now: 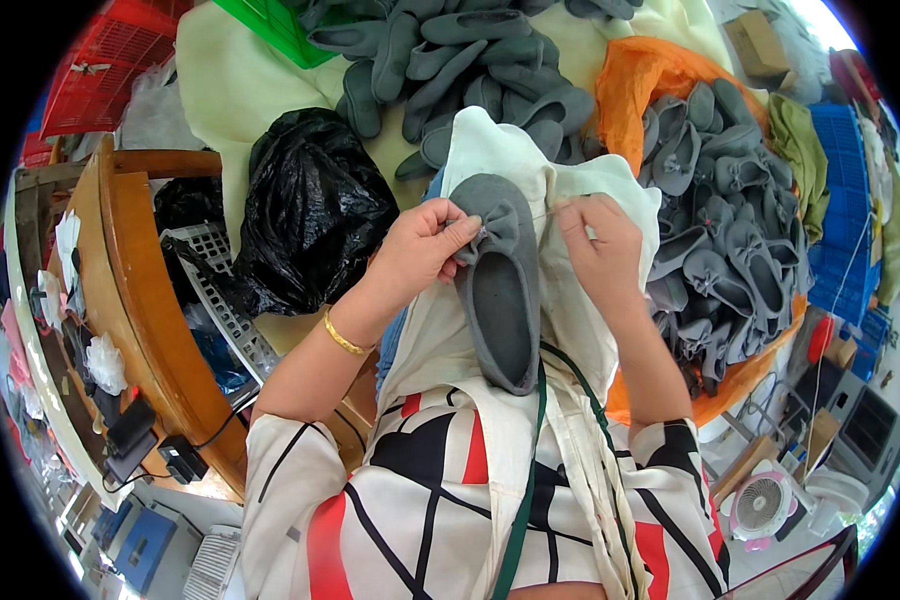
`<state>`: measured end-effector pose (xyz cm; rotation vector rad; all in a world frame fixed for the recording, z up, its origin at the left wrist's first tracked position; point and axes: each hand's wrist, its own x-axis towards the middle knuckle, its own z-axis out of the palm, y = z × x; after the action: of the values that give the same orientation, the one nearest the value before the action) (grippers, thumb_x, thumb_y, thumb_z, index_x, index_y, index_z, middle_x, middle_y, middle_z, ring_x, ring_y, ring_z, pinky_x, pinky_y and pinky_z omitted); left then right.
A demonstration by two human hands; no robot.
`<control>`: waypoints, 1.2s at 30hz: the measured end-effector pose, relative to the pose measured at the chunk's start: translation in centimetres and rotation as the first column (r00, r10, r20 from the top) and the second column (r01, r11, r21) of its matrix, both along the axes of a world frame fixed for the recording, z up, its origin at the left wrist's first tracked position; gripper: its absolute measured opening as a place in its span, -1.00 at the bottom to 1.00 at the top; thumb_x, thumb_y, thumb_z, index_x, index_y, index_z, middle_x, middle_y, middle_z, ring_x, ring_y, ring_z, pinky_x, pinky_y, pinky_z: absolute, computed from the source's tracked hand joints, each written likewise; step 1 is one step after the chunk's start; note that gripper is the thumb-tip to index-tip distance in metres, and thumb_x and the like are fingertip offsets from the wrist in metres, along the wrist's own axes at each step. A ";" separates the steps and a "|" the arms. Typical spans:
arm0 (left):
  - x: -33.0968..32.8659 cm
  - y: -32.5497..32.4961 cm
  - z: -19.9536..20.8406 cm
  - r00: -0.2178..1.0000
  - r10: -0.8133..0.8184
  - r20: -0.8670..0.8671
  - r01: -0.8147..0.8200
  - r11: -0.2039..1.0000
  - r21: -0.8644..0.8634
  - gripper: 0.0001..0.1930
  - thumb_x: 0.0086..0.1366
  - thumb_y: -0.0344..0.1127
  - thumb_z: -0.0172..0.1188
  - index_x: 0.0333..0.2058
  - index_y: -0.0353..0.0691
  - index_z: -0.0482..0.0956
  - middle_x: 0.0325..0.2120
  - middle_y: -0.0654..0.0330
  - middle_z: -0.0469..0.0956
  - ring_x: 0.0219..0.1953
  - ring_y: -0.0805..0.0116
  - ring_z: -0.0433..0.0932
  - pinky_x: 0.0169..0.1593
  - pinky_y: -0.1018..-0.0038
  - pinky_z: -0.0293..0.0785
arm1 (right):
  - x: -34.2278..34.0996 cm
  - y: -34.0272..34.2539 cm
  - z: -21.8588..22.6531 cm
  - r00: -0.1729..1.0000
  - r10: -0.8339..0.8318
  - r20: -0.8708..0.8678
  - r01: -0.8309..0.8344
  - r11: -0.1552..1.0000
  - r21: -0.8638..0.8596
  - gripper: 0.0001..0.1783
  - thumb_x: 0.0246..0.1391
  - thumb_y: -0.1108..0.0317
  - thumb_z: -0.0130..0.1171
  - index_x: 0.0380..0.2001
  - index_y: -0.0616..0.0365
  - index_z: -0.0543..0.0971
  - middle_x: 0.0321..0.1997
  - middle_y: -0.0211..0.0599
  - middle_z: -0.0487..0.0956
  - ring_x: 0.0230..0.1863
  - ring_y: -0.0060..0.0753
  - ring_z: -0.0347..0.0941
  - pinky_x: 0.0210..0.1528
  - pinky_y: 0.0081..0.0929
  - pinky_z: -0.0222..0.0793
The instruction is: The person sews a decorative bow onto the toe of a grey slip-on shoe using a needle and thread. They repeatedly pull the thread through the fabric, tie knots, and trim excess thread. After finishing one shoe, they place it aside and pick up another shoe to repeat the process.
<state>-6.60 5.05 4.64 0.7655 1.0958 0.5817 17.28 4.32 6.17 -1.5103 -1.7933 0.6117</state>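
From where I stand, the work is a single grey slip-on shoe [503, 290], located over the person's lap, in front of a pale apron [580, 185], with its toe directed away from the body, its heel toward the body and its opening facing up. A gathered bow [497, 233] of matching grey is positioned across the front of the opening. The left hand [422, 248] grasps the shoe from its left side: the thumb presses at the left end of the bow, and the fingers are curled against the shoe's edge. A gold-coloured bracelet [342, 334] encircles the left wrist. The right hand [600, 250] is situated to the right of the shoe, apart from it, with the fingers folded and the fingertips pinched on a fine thread [542, 213] that spans from the bow area to the hand; whether a needle is also gripped, I cannot tell. A dark green strap [526, 485] runs down the apron from near the heel. To the right, an orange bag [625, 85] contains many grey shoes [730, 250], several bearing bows. Beyond the lap, a second heap of grey shoes [460, 75] lies on a pale yellow cloth [220, 75], beside a green crate [280, 28]. To the left, a black plastic bag [315, 210] is adjacent to a light grey perforated basket [232, 305] and a wooden table [155, 330].
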 end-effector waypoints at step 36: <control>2.0 -0.3 4.1 0.760 0.015 -0.649 0.505 0.614 0.606 -0.62 0.21 -0.01 0.29 -0.37 -0.27 0.50 -0.57 0.16 0.47 -0.51 0.22 0.49 -0.40 0.38 0.43 | 15.9 -16.6 -2.4 0.586 -0.675 -0.448 0.524 0.738 -0.425 -0.77 0.32 0.41 -0.01 -0.02 0.24 0.49 -0.51 -0.48 0.45 -0.50 -0.64 0.35 -0.39 -0.58 0.38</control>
<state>-4.64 4.78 8.77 1.9544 1.2722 0.5472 33.21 -12.29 3.80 -1.7267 -0.6618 0.8407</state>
